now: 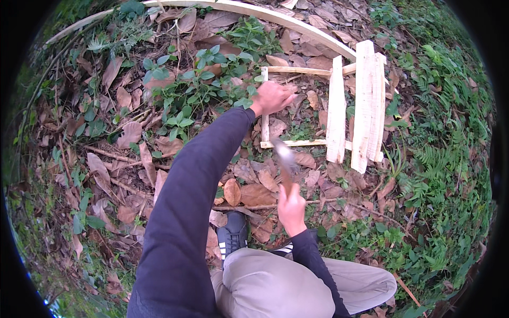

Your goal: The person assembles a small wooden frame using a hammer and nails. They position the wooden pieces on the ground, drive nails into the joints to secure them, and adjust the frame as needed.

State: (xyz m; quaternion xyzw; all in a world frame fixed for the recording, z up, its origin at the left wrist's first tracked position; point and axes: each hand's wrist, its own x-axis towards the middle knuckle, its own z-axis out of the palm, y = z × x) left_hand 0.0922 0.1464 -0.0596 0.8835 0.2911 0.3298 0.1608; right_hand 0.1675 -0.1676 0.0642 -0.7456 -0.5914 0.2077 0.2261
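A small frame of pale wooden strips lies on the leaf-covered ground before me. My left hand is closed over its left crosspiece, fingers curled toward the frame's inside; the exact grip is partly hidden. In my right hand is a hammer, held by its brown wooden handle. The hammer's head, smeared by motion, is just below the near strip, close to the frame's near left corner. Whether it touches the wood, I cannot tell.
Rough pale boards and a narrower slat lie across the frame's right end. A long wooden strip spans the far side. Green plants, dry leaves and a thin stick cover the ground. My dark shoe is nearby.
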